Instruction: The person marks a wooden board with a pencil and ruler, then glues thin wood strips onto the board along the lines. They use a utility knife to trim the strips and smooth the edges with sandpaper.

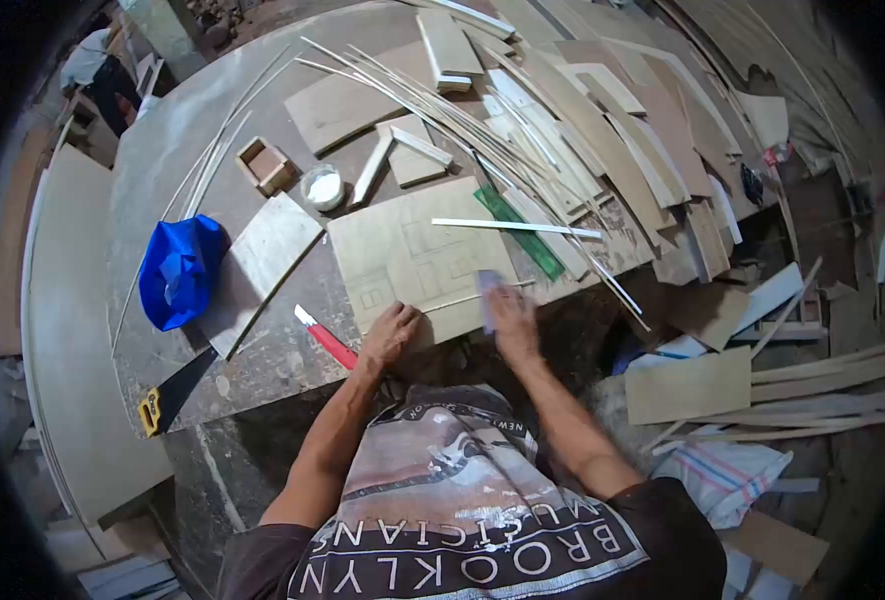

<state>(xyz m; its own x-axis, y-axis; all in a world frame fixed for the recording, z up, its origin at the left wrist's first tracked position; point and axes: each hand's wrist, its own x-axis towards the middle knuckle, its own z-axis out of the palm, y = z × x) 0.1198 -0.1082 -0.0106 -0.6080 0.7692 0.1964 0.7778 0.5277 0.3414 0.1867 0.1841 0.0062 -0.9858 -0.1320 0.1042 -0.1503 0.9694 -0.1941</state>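
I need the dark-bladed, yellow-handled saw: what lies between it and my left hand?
In the head view, a red-and-white knife lies on the grey tabletop, nearer your left hand.

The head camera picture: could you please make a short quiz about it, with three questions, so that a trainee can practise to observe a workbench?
1. True or false: drawn lines show on the flat board in front of the person.
2. Which of these lies nearest to the left hand?
A) the blue bag
B) the red-handled cutter
C) the bowl with white contents
3. Fill in: the hand that looks blurred is the person's ____ one.

Key:
1. True.
2. B.
3. Right: the right hand, holding a purplish piece, is blurred.
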